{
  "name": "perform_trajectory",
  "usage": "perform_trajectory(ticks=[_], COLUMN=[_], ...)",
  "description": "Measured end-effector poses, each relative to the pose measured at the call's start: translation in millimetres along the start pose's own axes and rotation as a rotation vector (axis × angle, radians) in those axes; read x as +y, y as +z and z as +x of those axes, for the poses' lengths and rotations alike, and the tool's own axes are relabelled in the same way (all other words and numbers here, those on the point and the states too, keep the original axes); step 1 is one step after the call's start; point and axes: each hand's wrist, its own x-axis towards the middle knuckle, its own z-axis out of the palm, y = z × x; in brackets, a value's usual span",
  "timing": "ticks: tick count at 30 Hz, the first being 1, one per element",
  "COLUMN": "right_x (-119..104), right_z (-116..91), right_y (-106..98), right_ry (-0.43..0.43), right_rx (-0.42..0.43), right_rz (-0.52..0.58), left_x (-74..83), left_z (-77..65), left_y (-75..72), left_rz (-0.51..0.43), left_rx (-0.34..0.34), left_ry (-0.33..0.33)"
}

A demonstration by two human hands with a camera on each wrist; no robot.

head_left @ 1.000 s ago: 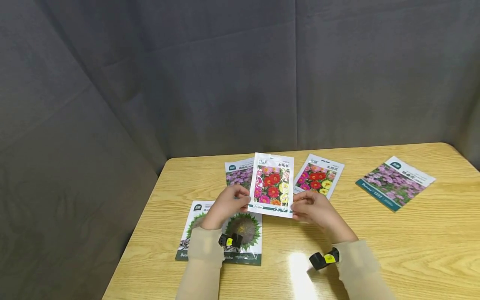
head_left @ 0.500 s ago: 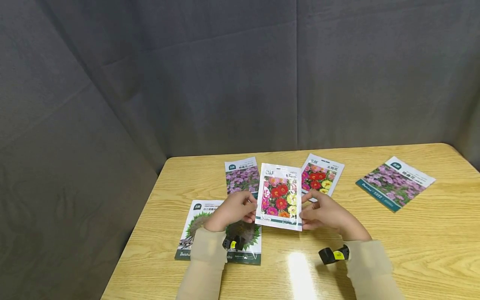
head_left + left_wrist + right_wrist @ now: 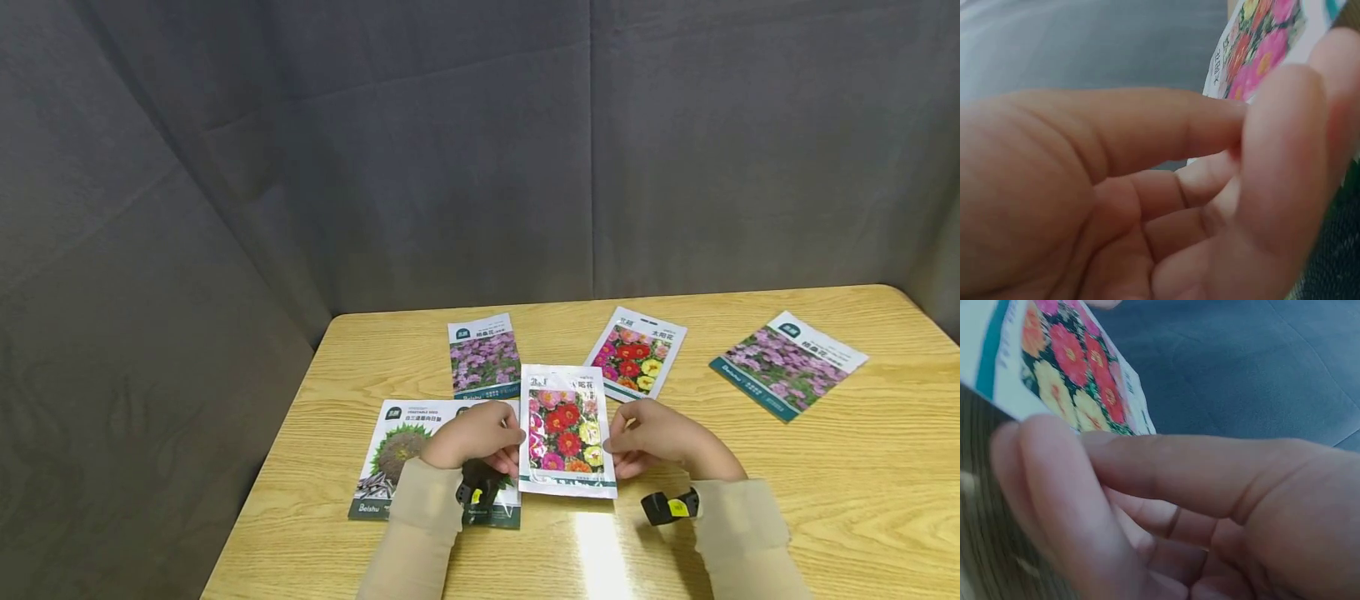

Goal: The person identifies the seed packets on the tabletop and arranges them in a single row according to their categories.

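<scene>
A white seed packet (image 3: 567,433) printed with red, pink and yellow flowers is held between the two hands, face up and low over the table. Its left edge is pinched by my left hand (image 3: 474,435), its right edge by my right hand (image 3: 663,437). In the left wrist view the thumb and index fingers (image 3: 1282,150) meet at the packet's edge. The right wrist view has the thumb and fingers (image 3: 1063,481) gripping the opposite edge. Beneath the left hand lie sunflower seed packets (image 3: 401,454), the right one partly hidden.
On the wooden table (image 3: 825,517), a purple-flower packet (image 3: 485,362) lies behind the left hand. A matching red-flower packet (image 3: 636,358) lies behind the right hand. Another purple-flower packet (image 3: 791,367) lies far right. A grey curtain (image 3: 450,167) hangs behind the table.
Both hands have brought the held red-flower seed packet nearer and slightly right. The purple-flower and red-flower packets behind it are now less covered. The packets on the table stay put.
</scene>
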Motion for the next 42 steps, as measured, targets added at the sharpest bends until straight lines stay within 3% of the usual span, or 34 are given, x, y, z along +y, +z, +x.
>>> perform_trajectory(ticks=[14,24,32,42], right_x=[7,7,9,8], right_z=[-1,0,2,3], right_y=[4,6,8,11], right_ry=[0.022,0.074,0.057,0.083], right_rx=[-0.109,-0.131,-0.161,-0.131], right_rz=[-0.053,-0.098,-0.13,-0.145], left_x=[-1.1,-3.5,-4.1,-4.2], left_z=[-0.6,2.2,4.0,5.2], left_y=[7.1,9.9,15.1,16.8], left_rz=[0.041,0.079,0.105,0.162], left_rx=[-0.077,-0.101,-0.092,-0.069], left_ry=[-0.055,-0.08,-0.119,-0.127])
